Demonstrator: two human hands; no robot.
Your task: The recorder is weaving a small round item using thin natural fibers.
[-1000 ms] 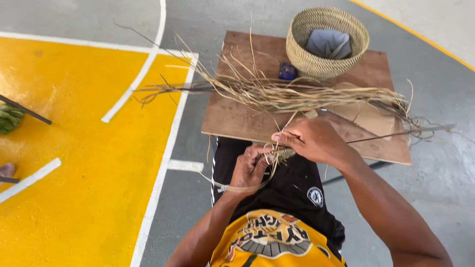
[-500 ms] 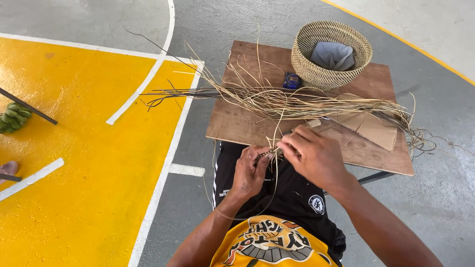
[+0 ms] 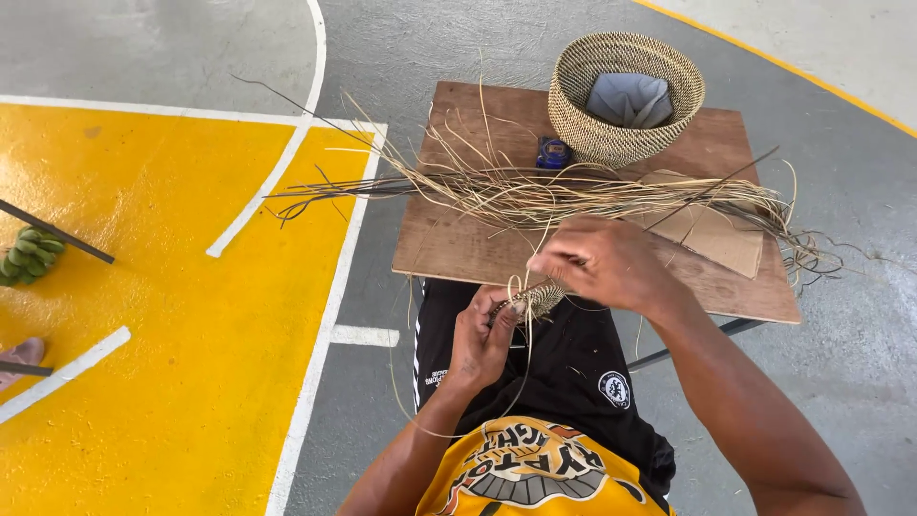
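Left hand (image 3: 482, 334) and right hand (image 3: 597, 260) on small woven coil (image 3: 543, 298)

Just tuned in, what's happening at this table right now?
A seated person is working a small woven piece over their lap. The left hand grips it from below while the right hand pinches a pale fibre strand above it. A loose bundle of dried fibres lies across the wooden board, with a finished woven basket holding a grey cloth at the far end.
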